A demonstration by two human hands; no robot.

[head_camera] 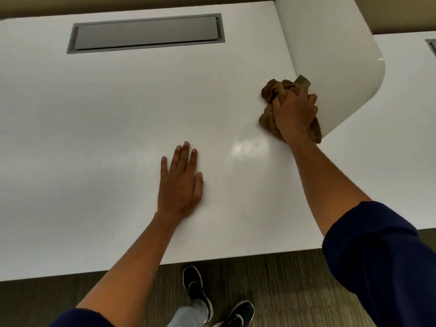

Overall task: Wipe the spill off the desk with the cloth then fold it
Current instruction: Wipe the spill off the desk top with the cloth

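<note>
A bunched brown cloth lies on the white desk at the right, pressed against the foot of a white curved divider. My right hand is closed over the cloth and grips it from above. My left hand rests flat on the desk near the middle, palm down, fingers slightly apart, holding nothing. A faint glossy smear shows on the desk just below and left of the cloth.
A white curved divider panel rises at the right, directly behind the cloth. A grey cable hatch is set into the desk at the back. The desk's front edge runs above a dark carpeted floor where my shoes stand.
</note>
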